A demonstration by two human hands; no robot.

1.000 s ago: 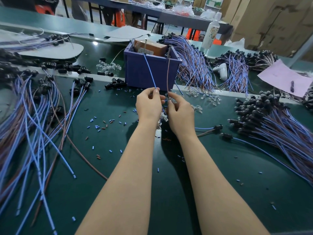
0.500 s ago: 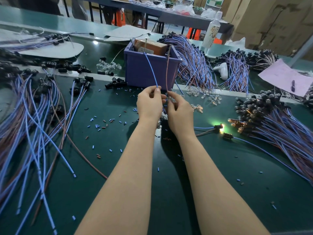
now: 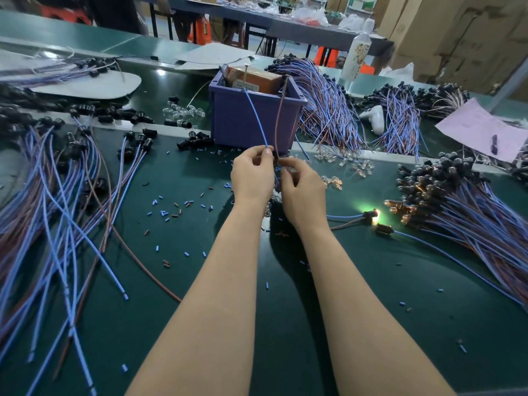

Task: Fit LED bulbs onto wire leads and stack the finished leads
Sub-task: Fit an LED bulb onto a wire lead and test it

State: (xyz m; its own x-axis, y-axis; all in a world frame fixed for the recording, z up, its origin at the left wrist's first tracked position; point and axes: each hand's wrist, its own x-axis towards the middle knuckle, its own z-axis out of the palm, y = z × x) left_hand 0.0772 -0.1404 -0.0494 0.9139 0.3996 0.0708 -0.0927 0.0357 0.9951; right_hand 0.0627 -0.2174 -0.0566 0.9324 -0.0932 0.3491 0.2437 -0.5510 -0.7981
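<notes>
Testing looks to be the step in hand: the left grip [image 3: 251, 178] pinches a thin blue wire [image 3: 256, 121] and the right grip [image 3: 303, 190] curls on a brown wire [image 3: 279, 118], both running up into the purple plastic bin [image 3: 237, 127] at mid-table. Toward the right edge of the green table [image 3: 371, 310], a lead's bulb [image 3: 374, 215] glows in its black socket. The next move probably calls for laying this floppy lead on the finished stack [image 3: 471, 212] just beside it

Forearms extended, left hand [image 3: 251, 175] pinching, right hand [image 3: 303, 187] curled (nearly touching)
</notes>
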